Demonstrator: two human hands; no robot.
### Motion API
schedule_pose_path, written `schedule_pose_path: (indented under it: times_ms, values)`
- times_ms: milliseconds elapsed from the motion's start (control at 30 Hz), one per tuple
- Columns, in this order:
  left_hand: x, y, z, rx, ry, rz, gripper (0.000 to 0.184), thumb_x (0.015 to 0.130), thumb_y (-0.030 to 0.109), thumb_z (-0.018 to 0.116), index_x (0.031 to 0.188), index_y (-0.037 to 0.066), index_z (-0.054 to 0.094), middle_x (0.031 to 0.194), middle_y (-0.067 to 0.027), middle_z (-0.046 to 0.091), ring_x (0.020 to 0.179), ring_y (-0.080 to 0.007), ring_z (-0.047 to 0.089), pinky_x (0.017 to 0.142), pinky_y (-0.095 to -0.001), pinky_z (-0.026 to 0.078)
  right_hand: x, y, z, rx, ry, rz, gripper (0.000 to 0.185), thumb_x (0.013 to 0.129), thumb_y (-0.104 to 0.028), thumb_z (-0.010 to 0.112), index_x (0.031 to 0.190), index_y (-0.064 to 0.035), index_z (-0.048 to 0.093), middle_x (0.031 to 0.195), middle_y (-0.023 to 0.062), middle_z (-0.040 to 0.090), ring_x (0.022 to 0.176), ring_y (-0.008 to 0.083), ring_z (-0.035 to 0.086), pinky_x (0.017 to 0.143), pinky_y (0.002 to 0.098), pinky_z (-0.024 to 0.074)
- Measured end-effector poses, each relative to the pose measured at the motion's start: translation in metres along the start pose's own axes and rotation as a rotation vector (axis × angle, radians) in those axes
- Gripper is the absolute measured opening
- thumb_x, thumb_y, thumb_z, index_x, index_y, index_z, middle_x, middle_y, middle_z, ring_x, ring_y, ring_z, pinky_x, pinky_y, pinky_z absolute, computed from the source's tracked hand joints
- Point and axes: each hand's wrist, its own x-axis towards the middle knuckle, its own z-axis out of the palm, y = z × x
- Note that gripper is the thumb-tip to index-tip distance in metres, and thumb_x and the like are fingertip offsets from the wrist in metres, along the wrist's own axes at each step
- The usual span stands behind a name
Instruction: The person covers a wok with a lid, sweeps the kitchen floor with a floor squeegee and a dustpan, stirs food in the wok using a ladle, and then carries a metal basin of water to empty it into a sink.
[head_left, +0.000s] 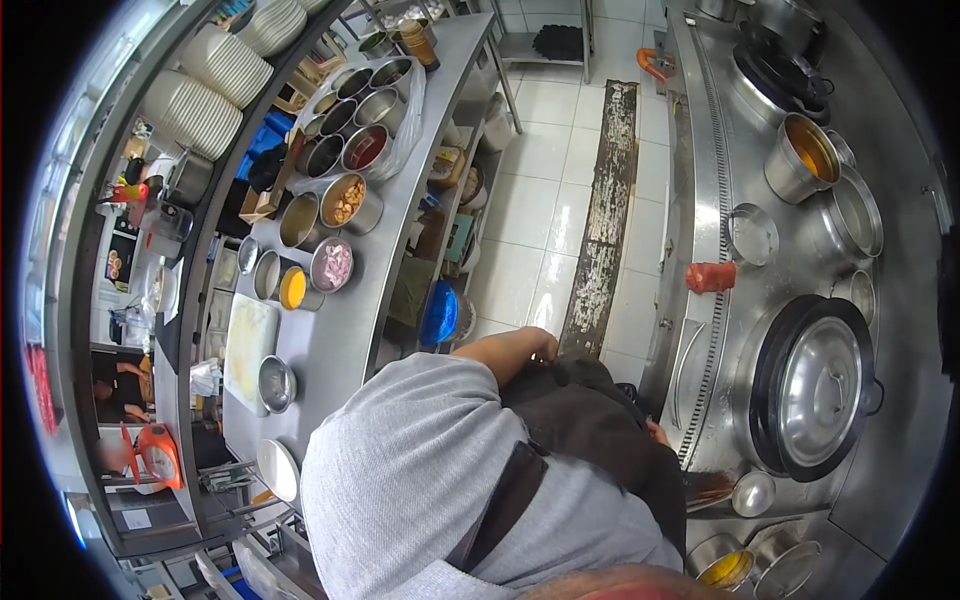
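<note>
My left hand (543,346) is in front of my body, above the dark apron (590,415), with its fingers curled in. Whatever it may hold is hidden. Only a sliver of my right hand (657,433) shows past the apron, on the side of the metal cooking range (700,400); its fingers are mostly hidden. Closest to that hand on the range are a long curved handle rail (686,372) and a round metal ladle (753,494).
On the left, a steel counter (345,290) bears a white cutting board (250,350), a bowl of pink chopped food (332,264) and several pots. A large lidded pot (822,390) and a pot of orange liquid (808,155) stand on the range. Tiled floor (525,210) runs between.
</note>
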Motion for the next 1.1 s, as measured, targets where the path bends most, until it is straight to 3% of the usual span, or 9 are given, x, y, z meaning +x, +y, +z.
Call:
schedule_pose_path:
  times_ms: [200, 267, 367, 467, 567, 667, 867, 1000, 1100]
  values:
    - [0.036, -0.016, -0.042, 0.179, 0.331, -0.017, 0.041, 0.075, 0.032, 0.059, 0.100, 0.000, 0.064, 0.097, -0.0181, 0.064, 0.087, -0.0306, 0.062, 0.072, -0.0434, 0.050, 0.043, -0.086, -0.025, 0.108, -0.010, 0.092, 0.024, 0.085, -0.013, 0.061, 0.104, 0.0012, 0.059, 0.081, 0.0056, 0.061, 0.074, 0.0103, 0.059, 0.067, 0.0213, 0.0459]
    - [0.019, -0.012, -0.048, 0.139, 0.313, -0.065, 0.036, 0.079, 0.030, 0.055, 0.096, 0.001, 0.066, 0.089, -0.0181, 0.065, 0.083, -0.0324, 0.063, 0.066, -0.0450, 0.052, 0.053, -0.093, -0.027, 0.062, -0.052, -0.003, 0.023, 0.085, -0.013, 0.061, 0.104, 0.0011, 0.059, 0.080, 0.0059, 0.062, 0.074, 0.0104, 0.060, 0.066, 0.0215, 0.0463]
    - [-0.007, 0.015, -0.055, -0.044, 0.010, -0.159, 0.041, 0.076, 0.033, 0.061, 0.114, 0.017, 0.060, 0.116, -0.0065, 0.058, 0.093, -0.0267, 0.059, 0.070, -0.0413, 0.053, 0.060, -0.113, -0.025, 0.012, 0.041, -0.074, 0.022, 0.082, -0.016, 0.064, 0.096, 0.0002, 0.062, 0.073, 0.0089, 0.063, 0.065, 0.0105, 0.059, 0.059, 0.0240, 0.0469]
    - [0.044, 0.008, -0.071, 0.126, -0.027, -0.062, 0.037, 0.070, 0.025, 0.063, 0.104, 0.010, 0.065, 0.096, -0.0101, 0.064, 0.078, -0.0226, 0.061, 0.066, -0.0355, 0.054, 0.063, -0.132, -0.024, -0.084, 0.209, -0.037, 0.022, 0.081, -0.019, 0.063, 0.095, -0.0026, 0.062, 0.078, 0.0144, 0.065, 0.068, 0.0211, 0.064, 0.063, 0.0301, 0.0494]
    - [0.005, 0.088, -0.130, 0.415, -0.136, 0.226, 0.037, 0.073, 0.027, 0.060, 0.101, 0.003, 0.065, 0.092, -0.0100, 0.064, 0.080, -0.0218, 0.061, 0.064, -0.0366, 0.053, 0.052, -0.127, -0.018, -0.052, 0.410, 0.022, 0.023, 0.081, -0.022, 0.061, 0.095, -0.0041, 0.063, 0.079, 0.0145, 0.065, 0.070, 0.0275, 0.063, 0.066, 0.0333, 0.0497]
    - [-0.034, 0.178, -0.174, 0.064, -0.200, 0.343, 0.037, 0.081, 0.029, 0.060, 0.109, 0.004, 0.060, 0.102, -0.0037, 0.062, 0.094, -0.0160, 0.057, 0.077, -0.0312, 0.047, 0.026, -0.125, -0.016, -0.046, 0.494, 0.092, 0.023, 0.080, -0.023, 0.062, 0.095, -0.0050, 0.063, 0.076, 0.0133, 0.064, 0.069, 0.0277, 0.063, 0.064, 0.0336, 0.0493]
    - [-0.087, 0.418, -0.175, 0.303, 0.199, 1.000, 0.030, 0.080, 0.022, 0.064, 0.101, 0.000, 0.061, 0.090, -0.0054, 0.065, 0.081, -0.0156, 0.060, 0.075, -0.0283, 0.046, -0.030, -0.110, -0.032, -0.061, 0.747, 0.232, 0.023, 0.080, -0.022, 0.063, 0.095, -0.0049, 0.063, 0.072, 0.0137, 0.064, 0.064, 0.0260, 0.063, 0.061, 0.0344, 0.0493]
    - [-0.051, 0.565, -0.123, 0.665, 0.592, 1.521, 0.040, 0.074, 0.027, 0.065, 0.105, 0.002, 0.060, 0.106, -0.0179, 0.060, 0.095, -0.0320, 0.058, 0.087, -0.0359, 0.044, -0.068, -0.084, -0.037, 0.085, 1.040, 0.367, 0.022, 0.080, -0.020, 0.065, 0.095, -0.0048, 0.062, 0.071, 0.0133, 0.064, 0.062, 0.0243, 0.063, 0.058, 0.0334, 0.0491]
    - [0.008, 0.640, -0.099, 0.819, 0.758, 1.606, 0.041, 0.076, 0.027, 0.061, 0.107, 0.000, 0.057, 0.107, -0.0210, 0.058, 0.099, -0.0358, 0.055, 0.090, -0.0388, 0.042, -0.094, -0.073, -0.035, 0.082, 1.151, 0.469, 0.021, 0.079, -0.020, 0.065, 0.095, -0.0058, 0.063, 0.070, 0.0131, 0.064, 0.061, 0.0233, 0.063, 0.058, 0.0329, 0.0491]
